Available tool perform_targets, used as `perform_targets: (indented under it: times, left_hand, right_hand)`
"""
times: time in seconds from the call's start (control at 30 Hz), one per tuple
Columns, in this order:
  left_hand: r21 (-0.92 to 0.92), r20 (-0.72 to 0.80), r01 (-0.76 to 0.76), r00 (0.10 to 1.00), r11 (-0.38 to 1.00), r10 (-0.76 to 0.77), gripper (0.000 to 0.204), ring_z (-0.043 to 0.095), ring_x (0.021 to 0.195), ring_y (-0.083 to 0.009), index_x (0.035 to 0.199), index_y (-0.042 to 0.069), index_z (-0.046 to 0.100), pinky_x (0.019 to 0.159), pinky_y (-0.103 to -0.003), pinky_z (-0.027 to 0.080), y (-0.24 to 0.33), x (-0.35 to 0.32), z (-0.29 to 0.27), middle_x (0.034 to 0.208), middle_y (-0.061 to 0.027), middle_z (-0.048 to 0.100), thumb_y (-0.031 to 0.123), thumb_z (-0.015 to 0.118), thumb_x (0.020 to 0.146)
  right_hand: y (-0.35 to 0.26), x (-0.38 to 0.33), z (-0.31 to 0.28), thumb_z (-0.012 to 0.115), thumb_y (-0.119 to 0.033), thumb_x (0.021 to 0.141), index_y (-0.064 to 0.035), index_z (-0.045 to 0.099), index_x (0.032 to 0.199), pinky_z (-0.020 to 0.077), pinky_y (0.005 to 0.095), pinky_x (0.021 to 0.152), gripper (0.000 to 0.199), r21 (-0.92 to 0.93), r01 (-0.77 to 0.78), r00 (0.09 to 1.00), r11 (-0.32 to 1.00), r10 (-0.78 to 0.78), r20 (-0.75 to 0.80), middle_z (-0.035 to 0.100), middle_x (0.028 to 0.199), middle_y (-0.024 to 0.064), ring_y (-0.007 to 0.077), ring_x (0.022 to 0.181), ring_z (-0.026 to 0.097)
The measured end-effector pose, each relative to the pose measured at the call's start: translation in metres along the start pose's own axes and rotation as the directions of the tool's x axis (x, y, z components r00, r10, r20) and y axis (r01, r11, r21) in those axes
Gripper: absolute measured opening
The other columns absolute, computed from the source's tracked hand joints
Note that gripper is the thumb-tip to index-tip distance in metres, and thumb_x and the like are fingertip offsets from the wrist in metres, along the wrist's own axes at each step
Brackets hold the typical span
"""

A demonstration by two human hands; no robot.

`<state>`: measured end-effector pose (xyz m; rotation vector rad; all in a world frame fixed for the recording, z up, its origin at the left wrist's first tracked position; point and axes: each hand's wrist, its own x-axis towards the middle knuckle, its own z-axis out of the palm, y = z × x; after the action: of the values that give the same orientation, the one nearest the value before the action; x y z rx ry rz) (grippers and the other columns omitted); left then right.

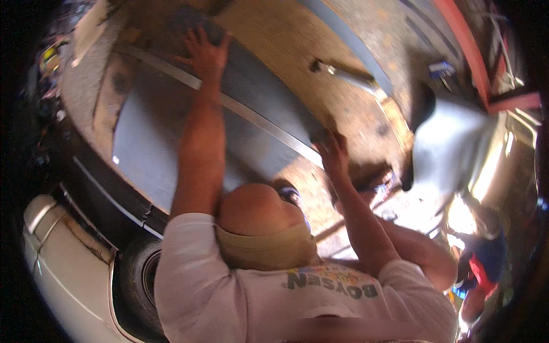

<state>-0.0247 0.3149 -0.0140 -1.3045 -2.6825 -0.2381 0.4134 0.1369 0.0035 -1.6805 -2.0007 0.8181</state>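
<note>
- Bending over a wooden board [269, 28], with a bent knee [260, 208] by its near edge.
- Pressing the left hand [207, 54] palm down, fingers spread, on a gray sheet [251, 91], near the board's far edge; grasping nothing with it.
- Curling the right hand [336, 153] at the sheet's right-hand corner, close beside the near end of a metal straightedge [263, 127]; too small and blurred to make out whether clenched on anything there.
- Lying, in the sheet's case, flat over the middle of the board and out toward its left edge, darker beyond the straightedge, paler and bluish on the near side.
- Running, in the straightedge's case, slantwise over the sheet, from the far left down to the right hand, passing under the left forearm.
- Toward the board's right edge, well apart from the sheet: a pale tool [346, 77] and, farther off, a curved gray strip [361, 46].
- Past that edge: a shiny bent panel [452, 143], a red frame [466, 46] and another person [483, 254], blurred.
- Off the board's near left corner: a tire [143, 271] beside a cream vehicle body [71, 268].
</note>
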Motion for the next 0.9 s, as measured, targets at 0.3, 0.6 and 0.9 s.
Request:
perform_targets:
  times: [0.3, 0.6, 0.9]
  left_hand:
    - [-0.067, 0.101, 0.063, 0.993, 0.996, -0.056, 0.102, 0.014, 0.159, -0.0282, 0.163, 0.021, 0.028, 0.117, -0.079, 0.005, 0.004, -0.002, -0.022, 0.171, -0.0094, 0.021, 0.088, 0.043, 0.087]
    - [-0.097, 0.123, 0.043, 0.992, 0.994, -0.031, 0.102, 0.012, 0.16, -0.0297, 0.164, 0.026, 0.028, 0.117, -0.079, 0.002, -0.006, 0.0, -0.03, 0.172, -0.009, 0.018, 0.091, 0.04, 0.086]
    - [-0.141, 0.103, 0.003, 0.995, 0.99, 0.012, 0.104, 0.009, 0.16, -0.0359, 0.164, 0.024, 0.026, 0.113, -0.083, 0.001, 0.003, 0.006, 0.01, 0.172, -0.0137, 0.016, 0.092, 0.035, 0.086]
  right_hand:
    - [-0.009, -0.01, -0.017, 0.085, -0.022, 0.083, -0.004, 0.059, 0.138, 0.0518, 0.0492, 0.096, 0.064, -0.031, 0.069, 0.997, 0.997, -0.067, 0.048, 0.059, 0.125, 0.0244, 0.0433, 0.116, 0.059]
    - [-0.029, -0.01, -0.013, 0.084, -0.023, 0.084, 0.0003, 0.061, 0.134, 0.0524, 0.0478, 0.096, 0.06, -0.045, 0.036, 0.999, 0.998, -0.035, 0.04, 0.06, 0.123, 0.0253, 0.0436, 0.113, 0.06]
    - [-0.007, 0.01, -0.002, 0.085, -0.027, 0.084, -0.0014, 0.06, 0.137, 0.0514, 0.0489, 0.099, 0.064, 0.022, -0.023, 0.999, 0.999, 0.022, 0.027, 0.059, 0.129, 0.0262, 0.0446, 0.117, 0.059]
